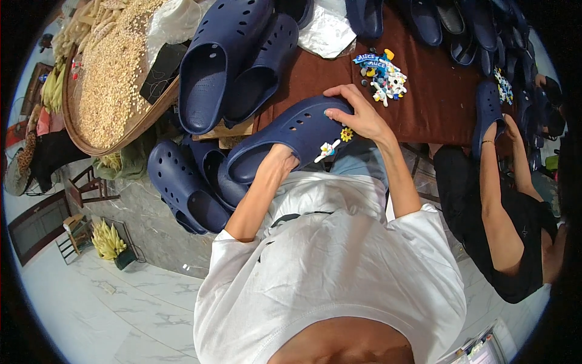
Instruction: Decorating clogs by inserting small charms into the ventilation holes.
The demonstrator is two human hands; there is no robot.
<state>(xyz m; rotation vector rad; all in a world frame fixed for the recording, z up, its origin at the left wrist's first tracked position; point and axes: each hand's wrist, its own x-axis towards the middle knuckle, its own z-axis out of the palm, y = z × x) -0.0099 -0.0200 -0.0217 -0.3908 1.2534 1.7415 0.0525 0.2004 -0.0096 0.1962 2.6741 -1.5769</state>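
A navy clog with round holes lies tilted across my lap at the table's edge, its toe to the right. My left hand reaches into its foot opening, so the fingers are hidden. At the toe, my right hand grips the clog, thumb on the upper and fingers over the far side. A yellow flower charm and a white figure charm with blue sit on the clog's near side. Beyond my right hand, a pile of small colourful charms lies on the brown tablecloth.
Large navy clogs stand at the table's left, with more clogs below them. A round tray of pale kernels is at far left. On the right, a co-worker's hands hold another clog. Several clogs line the back.
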